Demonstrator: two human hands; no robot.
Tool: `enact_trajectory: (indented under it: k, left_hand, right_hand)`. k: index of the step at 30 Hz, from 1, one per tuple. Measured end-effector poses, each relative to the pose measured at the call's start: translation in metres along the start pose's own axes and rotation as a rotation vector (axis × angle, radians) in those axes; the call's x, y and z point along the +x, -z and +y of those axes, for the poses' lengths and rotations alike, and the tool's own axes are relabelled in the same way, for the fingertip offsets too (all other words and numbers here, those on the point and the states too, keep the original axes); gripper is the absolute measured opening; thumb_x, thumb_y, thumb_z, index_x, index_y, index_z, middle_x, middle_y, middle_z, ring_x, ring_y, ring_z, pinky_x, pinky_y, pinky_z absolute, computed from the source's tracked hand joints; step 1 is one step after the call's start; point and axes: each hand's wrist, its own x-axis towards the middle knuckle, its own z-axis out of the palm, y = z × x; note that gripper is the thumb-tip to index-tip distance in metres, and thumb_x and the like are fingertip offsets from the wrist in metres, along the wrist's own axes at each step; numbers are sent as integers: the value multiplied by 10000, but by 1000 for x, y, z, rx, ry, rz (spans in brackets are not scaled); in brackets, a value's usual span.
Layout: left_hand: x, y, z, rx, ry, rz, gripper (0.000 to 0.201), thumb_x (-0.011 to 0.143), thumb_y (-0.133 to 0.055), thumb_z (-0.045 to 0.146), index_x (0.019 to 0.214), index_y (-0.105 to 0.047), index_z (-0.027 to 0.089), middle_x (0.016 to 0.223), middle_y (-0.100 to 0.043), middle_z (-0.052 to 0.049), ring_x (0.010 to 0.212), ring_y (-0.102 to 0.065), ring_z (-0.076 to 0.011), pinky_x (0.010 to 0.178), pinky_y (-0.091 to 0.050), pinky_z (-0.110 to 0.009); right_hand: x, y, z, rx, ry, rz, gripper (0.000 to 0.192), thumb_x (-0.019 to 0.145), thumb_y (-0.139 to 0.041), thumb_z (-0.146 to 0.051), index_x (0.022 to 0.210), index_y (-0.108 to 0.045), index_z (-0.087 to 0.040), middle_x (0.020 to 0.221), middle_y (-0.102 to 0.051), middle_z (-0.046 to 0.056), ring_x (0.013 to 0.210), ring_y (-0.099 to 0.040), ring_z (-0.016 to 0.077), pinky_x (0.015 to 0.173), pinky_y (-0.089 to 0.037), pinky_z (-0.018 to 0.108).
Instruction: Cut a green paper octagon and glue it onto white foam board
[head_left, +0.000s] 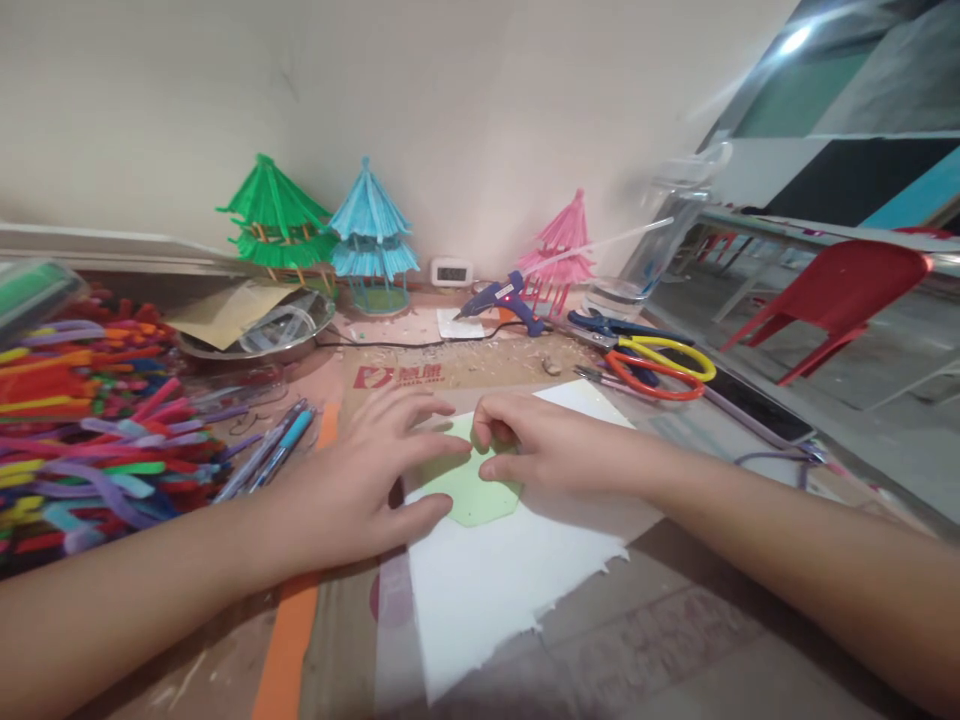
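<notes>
A light green many-sided piece (486, 505) lies on a torn-edged white sheet (517, 580) in front of me. My left hand (382, 460) is over the left side of the green piece, its fingers spread and the thumb apart from them, with nothing visible between them. Above the piece's upper right part is my right hand (525, 440), fingers curled in and thumb near the index finger. Whatever it may hold is hidden or too small to make out. Both hands cover part of the green piece.
Colourful pipe cleaners (97, 450) and pens (281, 445) lie at left, beside an orange strip (289, 630). Behind stand green (277, 215), blue (371, 225) and pink (566, 240) model pavilions, a small clock (451, 272) and a glue gun (499, 298). Scissors (660, 375) and a phone (757, 405) lie right.
</notes>
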Motion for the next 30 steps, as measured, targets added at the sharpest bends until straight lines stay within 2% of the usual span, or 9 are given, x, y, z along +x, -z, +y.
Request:
enact_trajectory:
  k: [4,9,13,16,20,24,26,28,30]
  left_hand:
    - [0,2,5,128,-163,44,279,933,-524,201,1139,-692,285,1242,-570,-82,1278,-454,-300,1109,-355,-532]
    - [1,4,8,184,-262,-4,329,951,-480,161,1184,-689,262,1126,-621,-72,1217,-496,-268,1191,-233,-550]
    - [2,4,8,173,-231,-6,331,971,-453,168,1198,-680,253,1100,-623,-76,1165,-530,-249,1184,-256,-540]
    - [2,4,6,141,-193,9,305,981,-452,183,1151,-693,258,1141,-632,-75,1169,-546,-245,1138,-343,-506]
    - [2,3,-2,147,-149,60,275,976,-478,218,1127,-704,263,1225,-642,-85,1239,-521,-291,1036,-440,-495]
    - [3,6,-12,264,-154,128,291,976,-458,181,1106,-710,245,1244,-657,-102,1222,-544,-308,1063,-382,-569]
    - [3,9,-14,352,-180,166,317,965,-434,137,1081,-717,219,1236,-667,-119,1217,-547,-323,1065,-360,-589]
    - [3,13,-11,390,-169,183,315,964,-423,134,1066,-716,186,1190,-683,-133,1175,-570,-323,1024,-399,-560]
    - [2,14,-5,355,-110,149,245,968,-499,246,1077,-706,172,1127,-695,-128,1093,-609,-311,948,-462,-503]
  right_hand:
    - [-1,0,1,-13,1,-1,206,830,-704,-242,877,-508,-201,825,-515,-18,711,-453,146,665,-339,258]
    - [-2,0,-1,-54,-12,-15,269,793,-763,-283,901,-533,-198,869,-552,-1,756,-484,158,676,-355,257]
    - [-2,1,0,-29,8,12,206,840,-703,-283,937,-547,-191,845,-560,-4,724,-497,148,652,-373,254]
    - [-2,12,6,25,12,26,172,904,-599,-315,1014,-563,-188,833,-582,3,727,-541,155,648,-421,258]
    - [-3,39,28,-218,15,128,208,891,-597,-332,1033,-610,-180,1078,-651,96,1009,-601,246,870,-459,355]
    - [-6,54,47,-369,-81,41,386,856,-654,-382,1170,-594,-167,1228,-630,142,1117,-592,305,934,-457,407]
    - [-7,54,46,-431,-127,40,445,843,-674,-411,1198,-590,-156,1230,-633,152,1122,-596,319,923,-462,404]
    - [-8,50,38,-473,-162,27,473,846,-676,-445,1203,-594,-145,1213,-645,158,1115,-605,325,906,-463,391]
    - [-9,45,28,-482,-186,-3,481,860,-658,-482,1197,-596,-144,1181,-661,155,1078,-621,321,871,-462,375]
